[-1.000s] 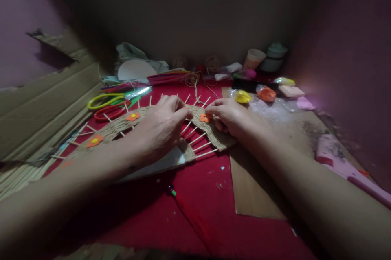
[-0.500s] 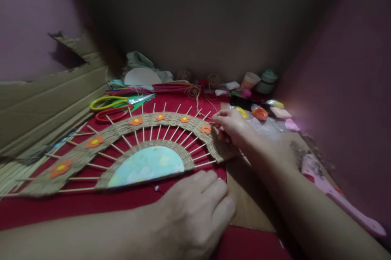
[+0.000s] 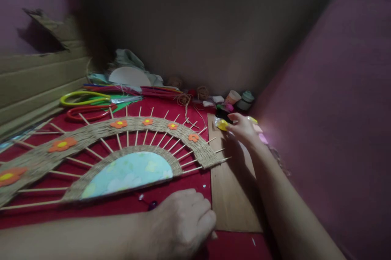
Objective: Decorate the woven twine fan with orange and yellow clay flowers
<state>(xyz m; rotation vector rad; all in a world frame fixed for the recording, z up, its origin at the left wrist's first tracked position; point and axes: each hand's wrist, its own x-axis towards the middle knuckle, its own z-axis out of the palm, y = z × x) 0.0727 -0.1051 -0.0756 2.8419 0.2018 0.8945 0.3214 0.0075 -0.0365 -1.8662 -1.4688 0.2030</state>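
A half-round fan of thin sticks (image 3: 165, 143) lies on a red cloth, with a woven twine band (image 3: 100, 130) across it. Orange flowers (image 3: 148, 122) sit along the band; most have yellow centres, but the right-end flower (image 3: 193, 138) shows none. A pale blue half-circle (image 3: 128, 174) fills the fan's middle. My left hand (image 3: 186, 221) rests curled below the fan; whatever its fingers hold is hidden. Past the fan's right end, my right hand (image 3: 242, 129) reaches out, thumb and forefinger apart, beside a clear-wrapped yellow packet (image 3: 222, 125).
Scissors (image 3: 88, 99) with yellow and red handles lie behind the fan's left. Twine balls (image 3: 202, 92), a cup (image 3: 232, 97) and a lidded jar (image 3: 247, 99) line the back. Beneath my right arm is a cardboard piece (image 3: 232, 199). Torn cardboard (image 3: 39, 73) stands at left; a wall rises at right.
My right hand has left the band near the right-end flower and moved right to the wrapped packets. The view has shifted rightward. My left hand stays curled below the fan.
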